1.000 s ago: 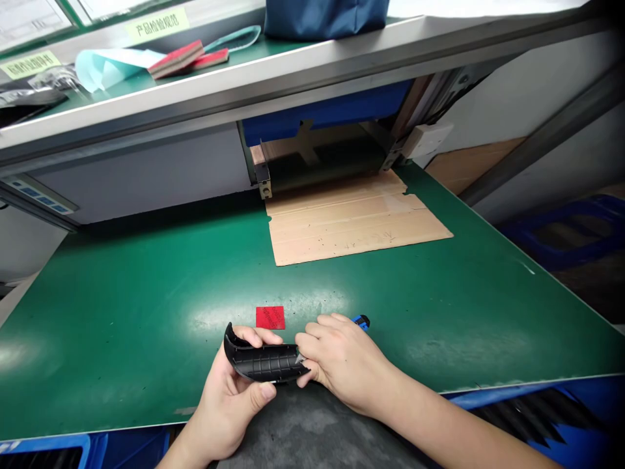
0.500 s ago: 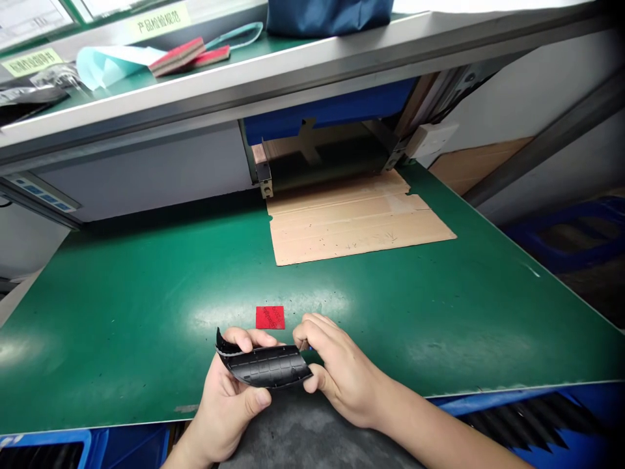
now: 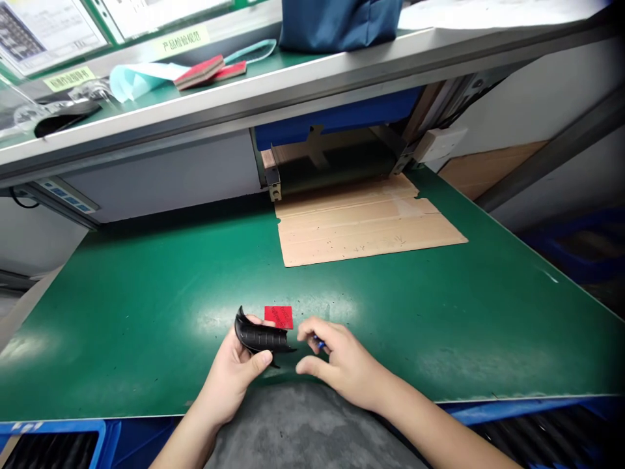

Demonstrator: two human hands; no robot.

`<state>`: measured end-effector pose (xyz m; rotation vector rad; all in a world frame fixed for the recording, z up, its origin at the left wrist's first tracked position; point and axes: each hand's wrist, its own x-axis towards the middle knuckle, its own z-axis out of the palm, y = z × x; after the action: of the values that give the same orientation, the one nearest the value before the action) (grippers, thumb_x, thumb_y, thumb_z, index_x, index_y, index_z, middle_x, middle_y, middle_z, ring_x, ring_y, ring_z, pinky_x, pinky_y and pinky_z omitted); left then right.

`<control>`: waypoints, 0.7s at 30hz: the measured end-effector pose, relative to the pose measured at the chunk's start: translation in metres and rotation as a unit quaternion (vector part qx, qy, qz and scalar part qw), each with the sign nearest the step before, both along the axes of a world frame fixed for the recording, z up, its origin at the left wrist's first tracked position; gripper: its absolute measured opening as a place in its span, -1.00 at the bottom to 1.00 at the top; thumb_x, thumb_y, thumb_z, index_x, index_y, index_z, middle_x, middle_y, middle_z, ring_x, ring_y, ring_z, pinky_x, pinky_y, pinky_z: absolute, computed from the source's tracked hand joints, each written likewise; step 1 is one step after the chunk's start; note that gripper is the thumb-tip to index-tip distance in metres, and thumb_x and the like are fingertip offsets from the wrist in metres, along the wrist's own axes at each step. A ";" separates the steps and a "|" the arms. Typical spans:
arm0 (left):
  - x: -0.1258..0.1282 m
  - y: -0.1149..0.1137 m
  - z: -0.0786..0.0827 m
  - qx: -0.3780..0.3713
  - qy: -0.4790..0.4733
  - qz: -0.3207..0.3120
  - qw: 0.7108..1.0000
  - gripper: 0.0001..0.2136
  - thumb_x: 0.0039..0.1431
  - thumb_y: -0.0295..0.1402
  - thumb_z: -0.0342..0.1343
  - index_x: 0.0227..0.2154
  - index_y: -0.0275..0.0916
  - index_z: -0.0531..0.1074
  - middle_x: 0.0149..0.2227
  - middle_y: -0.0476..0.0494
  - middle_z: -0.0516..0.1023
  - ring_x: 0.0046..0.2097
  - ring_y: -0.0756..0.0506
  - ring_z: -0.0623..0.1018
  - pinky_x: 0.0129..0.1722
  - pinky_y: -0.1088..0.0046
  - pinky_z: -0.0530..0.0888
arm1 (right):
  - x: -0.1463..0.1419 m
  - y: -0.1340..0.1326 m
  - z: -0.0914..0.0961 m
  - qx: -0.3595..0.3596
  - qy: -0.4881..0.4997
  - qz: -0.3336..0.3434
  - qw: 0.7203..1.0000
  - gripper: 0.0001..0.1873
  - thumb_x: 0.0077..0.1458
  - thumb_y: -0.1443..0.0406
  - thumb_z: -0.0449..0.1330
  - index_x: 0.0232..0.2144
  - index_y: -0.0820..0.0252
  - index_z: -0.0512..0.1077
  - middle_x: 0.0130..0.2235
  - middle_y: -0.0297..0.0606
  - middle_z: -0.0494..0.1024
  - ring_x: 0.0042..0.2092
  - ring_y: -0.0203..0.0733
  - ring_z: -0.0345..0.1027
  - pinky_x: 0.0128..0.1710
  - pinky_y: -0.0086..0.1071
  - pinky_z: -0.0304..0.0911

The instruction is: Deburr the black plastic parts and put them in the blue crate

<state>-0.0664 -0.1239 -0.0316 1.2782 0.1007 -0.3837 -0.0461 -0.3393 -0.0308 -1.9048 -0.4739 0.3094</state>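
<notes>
My left hand (image 3: 237, 365) grips a curved black plastic part (image 3: 263, 338), thumb in front and fingers behind. Ribs in a grid run across the hollow side of the part, and its left end curls upward. To the right, apart from the part, is my right hand (image 3: 336, 358), with thumb and forefinger spread. A small blue object (image 3: 319, 343) is tucked in its curled fingers; most of it is hidden, so its kind does not show. Just behind the black part lies a red rectangular pad (image 3: 278, 317) with dark print, flat on the green tabletop (image 3: 161, 312).
A cardboard sheet (image 3: 366, 231) lies farther back. Above runs a metal-edged shelf (image 3: 205, 98) bearing red pads (image 3: 200, 71) and a dark blue bag (image 3: 339, 23). Blue bins with black parts stand below the front edge, at left (image 3: 100, 436) and right (image 3: 483, 412).
My right hand has come off the right end of the black part, its thumb and forefinger now apart. My left hand has tilted the part. The whole view has shifted slightly.
</notes>
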 end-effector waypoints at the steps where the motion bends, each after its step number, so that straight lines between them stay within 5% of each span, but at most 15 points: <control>1: 0.001 0.001 -0.004 0.023 0.014 -0.005 1.000 -0.64 0.07 -0.39 0.22 -0.08 -0.18 0.27 -0.05 -0.17 0.44 0.00 -0.12 0.42 0.03 0.34 0.31 | -0.001 0.005 -0.005 -0.038 -0.022 0.009 0.999 -0.66 0.07 0.03 0.21 -0.23 0.09 0.31 -0.32 -0.41 0.42 -0.32 -0.31 0.24 -0.32 -0.44 0.13; 5: 0.002 0.002 -0.019 0.043 0.041 0.015 0.998 -0.65 0.02 -0.34 0.26 -0.13 -0.24 0.34 -0.13 -0.17 0.49 -0.08 -0.13 0.46 -0.04 0.34 0.34 | -0.001 0.024 -0.032 -0.154 -0.087 0.053 0.983 -0.93 0.13 0.31 0.18 -0.28 0.08 0.38 -0.31 -0.43 0.50 -0.28 -0.31 0.32 -0.23 -0.42 0.16; 11: -0.004 0.017 -0.023 0.034 0.014 0.243 0.969 -0.57 -0.01 -0.32 0.29 -0.10 -0.15 0.26 -0.13 -0.07 0.44 -0.03 -0.09 0.48 0.06 0.31 0.30 | 0.003 0.025 -0.056 -0.215 -0.096 0.028 0.971 -0.97 0.11 0.37 0.16 -0.36 0.15 0.38 -0.35 -0.31 0.50 -0.27 -0.15 0.34 -0.24 -0.31 0.15; 15: -0.013 0.019 -0.009 -0.027 -0.057 0.208 0.976 -0.51 -0.06 -0.35 0.33 -0.07 -0.13 0.25 -0.10 -0.10 0.45 0.01 -0.15 0.47 0.05 0.28 0.36 | 0.000 0.023 -0.035 -0.175 -0.097 0.027 0.979 -0.65 0.08 0.06 0.21 -0.16 0.09 0.33 -0.20 -0.27 0.46 -0.16 -0.12 0.29 -0.17 -0.28 0.17; 18: -0.021 0.013 -0.001 -0.046 -0.078 0.164 0.982 -0.45 -0.14 -0.36 0.37 -0.07 -0.08 0.26 -0.07 -0.08 0.44 -0.01 -0.18 0.50 0.02 0.27 0.41 | -0.005 0.025 -0.011 -0.110 -0.136 0.040 0.984 -0.43 0.10 -0.16 -0.02 -0.06 0.10 0.28 -0.17 -0.23 0.41 -0.16 -0.12 0.23 -0.14 -0.25 0.14; 21: -0.027 0.004 0.006 -0.064 -0.075 0.140 0.985 -0.43 -0.20 -0.38 0.41 -0.10 -0.06 0.27 -0.08 -0.05 0.44 -0.04 -0.20 0.52 0.00 0.25 0.44 | -0.008 0.027 0.004 -0.134 -0.191 0.045 0.971 -0.32 0.10 -0.21 -0.24 -0.10 0.11 0.31 -0.24 -0.23 0.39 -0.23 -0.12 0.17 -0.22 -0.25 0.07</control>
<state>-0.0929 -0.1197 -0.0254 1.1428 0.1230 -0.0506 -0.0537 -0.3120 -0.0269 -2.2213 -0.8097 0.0619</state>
